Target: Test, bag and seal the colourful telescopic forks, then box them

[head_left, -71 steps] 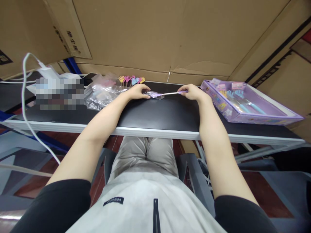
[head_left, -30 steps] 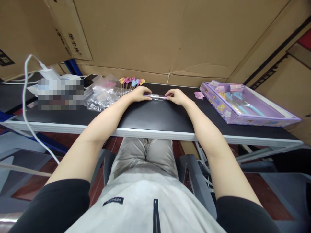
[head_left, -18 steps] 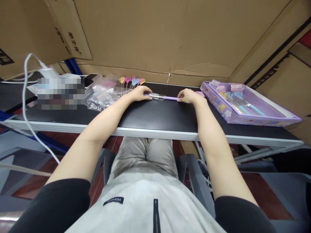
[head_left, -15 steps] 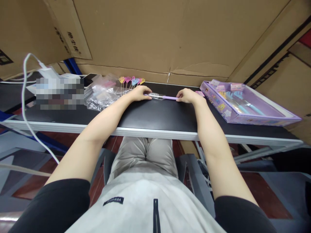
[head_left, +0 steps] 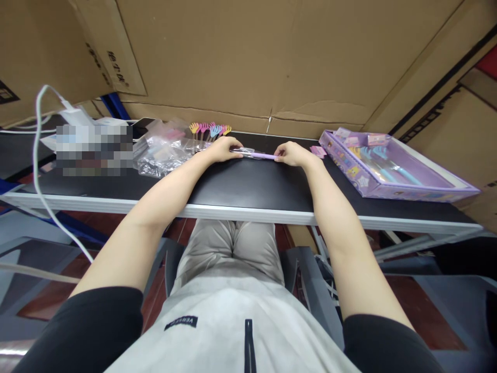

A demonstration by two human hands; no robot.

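Note:
Over the black tabletop I hold a back scratcher with a purple handle (head_left: 264, 156) and a short silver shaft crosswise between my hands. Its head end is hidden at my left fingers. My left hand (head_left: 227, 149) is closed on the left end, where a clear plastic sleeve (head_left: 244, 151) lies around the shaft. With thumb and fingers, my right hand (head_left: 289, 153) pinches the right end of the purple handle. Behind my left hand lie several back scratchers (head_left: 212, 128) with yellow, pink and blue claw heads. Clear plastic bags (head_left: 163, 155) spread to the left of that hand.
An open purple display box (head_left: 365, 187) at the right holds blue-handled scratchers and pink cards. Beside it lies a pink card (head_left: 318, 151). A white charger with a cable (head_left: 39, 155) stands at the left. A cardboard wall (head_left: 248, 62) closes off the back.
My right hand has moved left with the purple handle, closer to my left hand. Less silver shaft shows between them. The left hand has stayed almost still.

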